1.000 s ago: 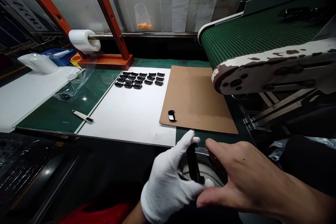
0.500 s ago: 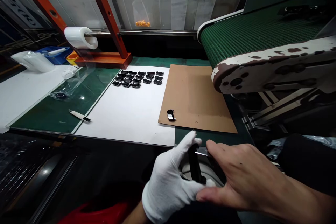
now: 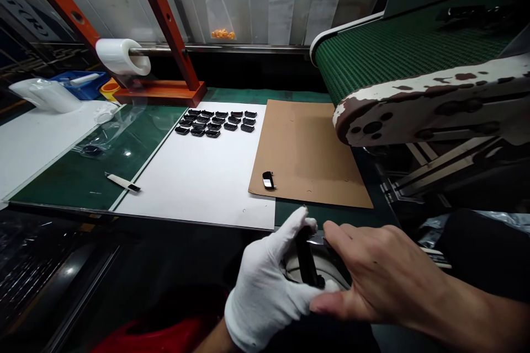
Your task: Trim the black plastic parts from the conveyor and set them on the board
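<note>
My left hand (image 3: 269,281), in a white glove, is closed around a black plastic part (image 3: 307,262), gripping it by its two ends in front of the table edge. My bare right hand (image 3: 372,276) is closed on a utility knife (image 3: 317,238); the metal blade shows at the part's upper end, and a pale striped handle end sticks out behind the wrist. The thumb rests close to the gloved fingertips. A similar black part (image 3: 269,180) with a shiny face lies on the brown cardboard (image 3: 306,143). Rows of several black parts (image 3: 213,126) lie on the white sheet (image 3: 199,176).
A white cutter (image 3: 123,182) lies across the sheet's left edge. Behind it, a wooden stand (image 3: 165,94) carries a roll of clear film (image 3: 120,57). A green conveyor (image 3: 397,49) overhangs the right side. A blue bin (image 3: 83,85) is at the far left.
The view has shifted slightly. Both hands keep their hold on the part and knife, with the blade still at the part's upper end; more of the handle end shows behind the right wrist.
</note>
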`<state>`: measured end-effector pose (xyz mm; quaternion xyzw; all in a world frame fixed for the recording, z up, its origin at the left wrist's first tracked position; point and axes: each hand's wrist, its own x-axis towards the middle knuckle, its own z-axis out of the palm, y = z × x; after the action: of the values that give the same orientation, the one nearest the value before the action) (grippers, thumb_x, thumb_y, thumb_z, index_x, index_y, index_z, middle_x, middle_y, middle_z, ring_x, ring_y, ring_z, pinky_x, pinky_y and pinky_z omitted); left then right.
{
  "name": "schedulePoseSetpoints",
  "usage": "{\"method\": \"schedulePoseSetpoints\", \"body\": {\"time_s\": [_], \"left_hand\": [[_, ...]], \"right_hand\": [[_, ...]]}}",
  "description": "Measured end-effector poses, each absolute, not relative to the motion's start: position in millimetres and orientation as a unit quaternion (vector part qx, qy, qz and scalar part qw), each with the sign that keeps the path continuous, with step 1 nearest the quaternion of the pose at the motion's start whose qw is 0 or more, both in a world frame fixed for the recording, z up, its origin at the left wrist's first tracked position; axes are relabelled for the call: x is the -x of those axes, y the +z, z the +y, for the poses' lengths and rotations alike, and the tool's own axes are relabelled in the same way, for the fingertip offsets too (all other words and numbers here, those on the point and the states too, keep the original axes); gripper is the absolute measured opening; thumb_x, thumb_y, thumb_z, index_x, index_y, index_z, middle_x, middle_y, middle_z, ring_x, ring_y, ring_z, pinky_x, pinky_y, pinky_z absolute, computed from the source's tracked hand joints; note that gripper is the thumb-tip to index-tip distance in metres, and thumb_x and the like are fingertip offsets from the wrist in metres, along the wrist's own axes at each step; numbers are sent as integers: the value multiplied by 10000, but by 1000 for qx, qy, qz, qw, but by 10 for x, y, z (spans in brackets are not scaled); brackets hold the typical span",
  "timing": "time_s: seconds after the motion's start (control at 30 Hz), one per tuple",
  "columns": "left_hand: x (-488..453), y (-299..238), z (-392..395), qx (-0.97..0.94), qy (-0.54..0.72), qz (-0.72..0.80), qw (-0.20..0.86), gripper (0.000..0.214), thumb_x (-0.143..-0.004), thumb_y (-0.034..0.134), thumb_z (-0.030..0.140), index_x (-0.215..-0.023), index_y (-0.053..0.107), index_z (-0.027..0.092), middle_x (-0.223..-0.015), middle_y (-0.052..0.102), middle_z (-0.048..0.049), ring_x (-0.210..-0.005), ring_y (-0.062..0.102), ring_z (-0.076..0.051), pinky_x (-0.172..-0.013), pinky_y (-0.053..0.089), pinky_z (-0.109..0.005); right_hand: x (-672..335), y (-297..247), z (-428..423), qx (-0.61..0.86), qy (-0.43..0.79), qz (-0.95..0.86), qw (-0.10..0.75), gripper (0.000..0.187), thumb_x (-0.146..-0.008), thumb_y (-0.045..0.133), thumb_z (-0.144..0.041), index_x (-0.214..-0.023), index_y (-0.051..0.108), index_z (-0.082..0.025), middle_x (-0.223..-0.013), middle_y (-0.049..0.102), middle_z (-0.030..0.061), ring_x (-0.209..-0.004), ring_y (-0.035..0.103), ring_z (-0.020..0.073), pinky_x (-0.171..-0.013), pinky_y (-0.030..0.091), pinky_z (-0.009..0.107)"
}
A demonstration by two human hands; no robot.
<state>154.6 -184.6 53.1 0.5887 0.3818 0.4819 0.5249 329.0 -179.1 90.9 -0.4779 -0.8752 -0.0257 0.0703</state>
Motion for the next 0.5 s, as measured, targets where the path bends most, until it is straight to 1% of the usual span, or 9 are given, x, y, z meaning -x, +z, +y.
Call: {"method": "schedulePoseSetpoints", "body": {"time_s": [0.13,0.27,0.4,0.5], "left_hand": [[-1549,525,-1854,-601,477,397,504,805,-578,853,201,-1313,528,151,-1149,684,-83,-996,676,-250,-896,566,-265],[-1551,527,-1864,-601,476,394,507,772,-597,842,218,-1303,537,149,-1141,687,-84,-990,678,-254,-895,571,-287],[-1569,527,-1856,-585,483,383,528,788,-592,851,232,-1309,531,166,-1151,682,-78,-998,676,-244,-888,571,-264],[-1578,529,-1845,-578,492,373,534,797,-577,864,276,-1299,544,175,-1140,686,-77,-991,680,-240,-884,570,-249]], "right_hand": [[-3308,900,-1785,468,-29,-881,67,761,-742,131,-848,-683,510,-190,-498,539,8,-376,562,214,-414,131,322],[-3327,884,-1789,462,-38,-884,57,769,-746,130,-844,-677,522,-186,-497,541,12,-380,566,208,-414,134,327],[-3333,876,-1792,462,-46,-884,56,770,-753,122,-837,-681,525,-185,-503,544,9,-388,567,196,-416,143,325],[-3335,869,-1791,461,-53,-884,57,772,-752,116,-838,-679,525,-187,-493,534,7,-389,565,196,-415,142,324]]}}
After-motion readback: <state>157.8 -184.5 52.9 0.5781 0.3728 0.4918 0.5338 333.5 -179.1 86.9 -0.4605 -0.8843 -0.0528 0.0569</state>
